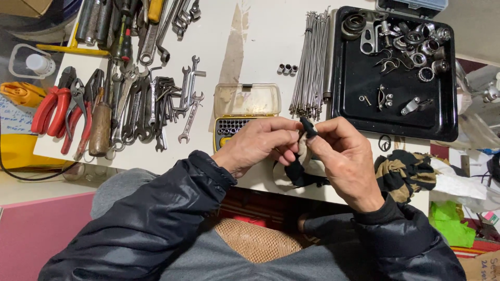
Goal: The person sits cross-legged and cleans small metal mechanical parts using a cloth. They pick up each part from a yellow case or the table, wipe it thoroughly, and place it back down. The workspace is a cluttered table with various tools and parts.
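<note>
My left hand (260,144) and my right hand (346,156) meet over the front edge of a white table (271,36). Between the fingertips of both sits a small dark part (309,126), wrapped in a black-and-white rag (299,171) that hangs down under the hands. My left hand pinches the rag and the part from the left. My right hand's thumb and forefinger grip the part from the right. What kind of part it is cannot be made out.
A yellow bit case (245,106) with a clear lid lies just behind my left hand. A bundle of metal spokes (311,62), a black tray (396,112) with small metal parts, several wrenches (151,104), red-handled pliers (57,109) and a striped cloth (403,174) surround them.
</note>
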